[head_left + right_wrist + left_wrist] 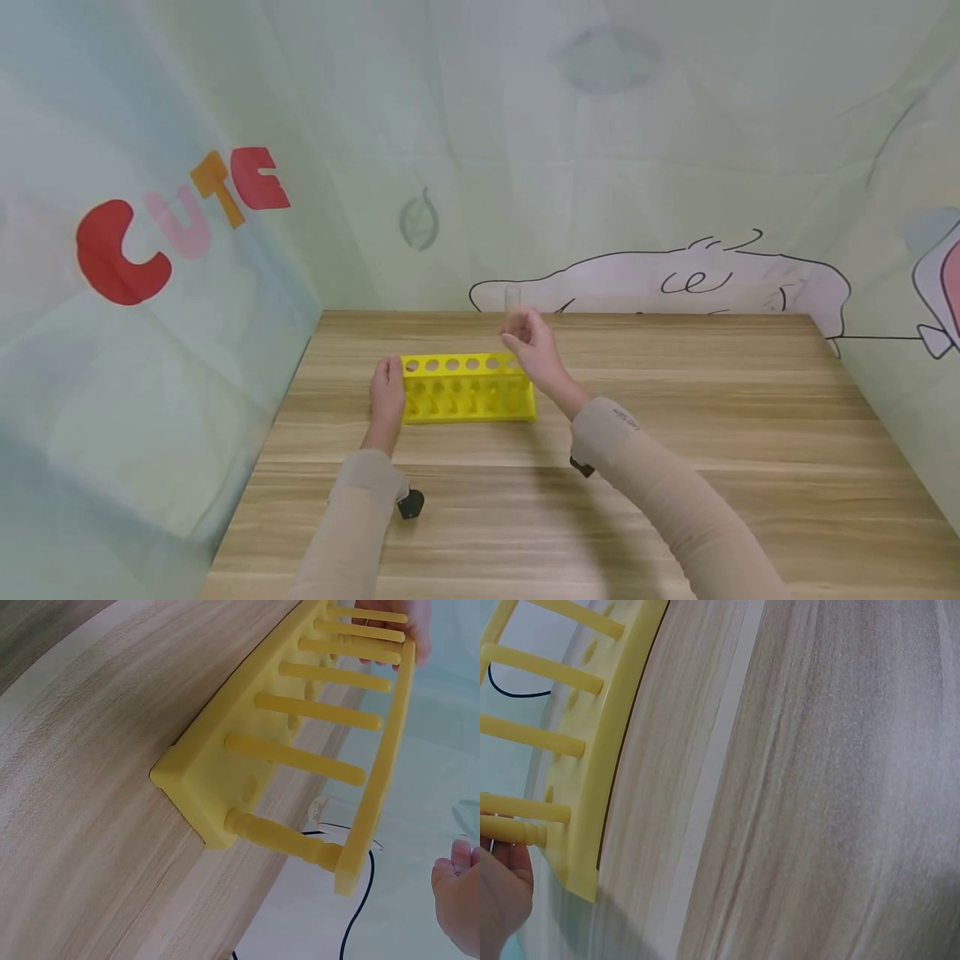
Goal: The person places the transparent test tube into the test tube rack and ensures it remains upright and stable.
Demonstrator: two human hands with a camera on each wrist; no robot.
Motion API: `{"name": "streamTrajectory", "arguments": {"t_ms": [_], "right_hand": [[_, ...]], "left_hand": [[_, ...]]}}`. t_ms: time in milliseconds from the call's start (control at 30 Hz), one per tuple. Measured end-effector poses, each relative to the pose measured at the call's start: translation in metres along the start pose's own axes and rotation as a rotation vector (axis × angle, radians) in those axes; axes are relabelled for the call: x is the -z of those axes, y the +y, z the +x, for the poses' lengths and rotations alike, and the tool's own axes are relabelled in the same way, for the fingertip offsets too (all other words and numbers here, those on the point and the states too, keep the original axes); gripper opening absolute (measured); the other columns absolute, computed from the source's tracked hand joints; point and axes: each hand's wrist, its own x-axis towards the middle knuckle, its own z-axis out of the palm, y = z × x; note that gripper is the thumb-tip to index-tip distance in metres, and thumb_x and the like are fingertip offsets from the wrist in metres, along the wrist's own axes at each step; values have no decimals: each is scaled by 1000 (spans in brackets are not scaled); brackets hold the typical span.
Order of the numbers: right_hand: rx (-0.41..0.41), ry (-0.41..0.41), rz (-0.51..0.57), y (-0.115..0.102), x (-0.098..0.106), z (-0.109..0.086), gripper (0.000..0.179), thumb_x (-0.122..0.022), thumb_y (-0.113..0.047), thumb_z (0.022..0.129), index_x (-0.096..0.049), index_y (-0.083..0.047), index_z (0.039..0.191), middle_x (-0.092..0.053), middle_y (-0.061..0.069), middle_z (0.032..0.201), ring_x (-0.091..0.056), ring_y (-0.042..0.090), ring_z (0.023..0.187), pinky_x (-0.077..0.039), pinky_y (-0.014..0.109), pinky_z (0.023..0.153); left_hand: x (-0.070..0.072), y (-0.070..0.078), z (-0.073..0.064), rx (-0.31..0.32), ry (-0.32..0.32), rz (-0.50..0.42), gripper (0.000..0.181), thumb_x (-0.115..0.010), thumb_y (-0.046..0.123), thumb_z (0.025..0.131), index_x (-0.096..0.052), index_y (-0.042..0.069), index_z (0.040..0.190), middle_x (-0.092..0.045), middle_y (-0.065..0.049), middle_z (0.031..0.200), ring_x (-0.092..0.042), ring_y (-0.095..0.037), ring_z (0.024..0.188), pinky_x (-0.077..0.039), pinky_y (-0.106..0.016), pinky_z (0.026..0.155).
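Note:
A yellow test tube rack [468,408] stands on the wooden table, with a row of round holes along its top. At its left end, my left hand [387,390] holds on, the fingers showing behind the end post [514,829] in the left wrist view. Over the rack's right end, my right hand [534,343] pinches a clear test tube [512,295], whose upper end rises above the fingers. In the right wrist view the tube's rounded lower end [318,810] shows past the rack's top bar, near the right end post [285,841].
The wood-grain table [712,467] reaches back to a printed cloth backdrop [600,183], which also hangs along the left side with coloured letters [123,254]. Black wrist camera parts [410,504] stick out beside the sleeves.

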Motion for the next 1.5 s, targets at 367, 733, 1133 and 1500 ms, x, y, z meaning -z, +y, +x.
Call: {"name": "streamTrajectory", "arguments": {"t_ms": [367, 733, 1133, 1500], "right_hand": [[-15, 1, -7, 3, -1, -1, 17, -55, -1, 84, -45, -5, 98, -51, 8, 93, -56, 20, 94, -47, 27, 80], [-73, -13, -11, 6, -1, -2, 22, -54, -4, 85, -44, -4, 105, -53, 9, 99, -55, 18, 95, -46, 28, 83], [-89, -20, -3, -17, -1, -14, 22, -52, 3, 85, -42, 2, 104, -50, 13, 98, -54, 25, 97, -45, 30, 84], [-83, -18, 21, 12, -2, -3, 20, -54, 2, 84, -44, -5, 100, -49, 7, 95, -55, 21, 97, -46, 30, 84]], "left_hand": [[-1, 0, 0, 10, 7, 3, 47, -26, 44, 94, -42, 8, 119, -48, -10, 113, -41, -19, 98, -37, -37, 90], [0, 2, -1, 20, 2, 1, 47, -26, 45, 94, -42, 8, 119, -47, -10, 115, -41, -20, 100, -36, -37, 91], [-1, 4, -6, -7, 26, 9, 50, -27, 47, 93, -43, 7, 117, -48, -11, 110, -41, -18, 94, -39, -35, 86], [-1, 3, -2, 8, 8, -1, 45, -26, 41, 95, -42, 6, 119, -47, -11, 113, -40, -19, 98, -36, -35, 89]]}}
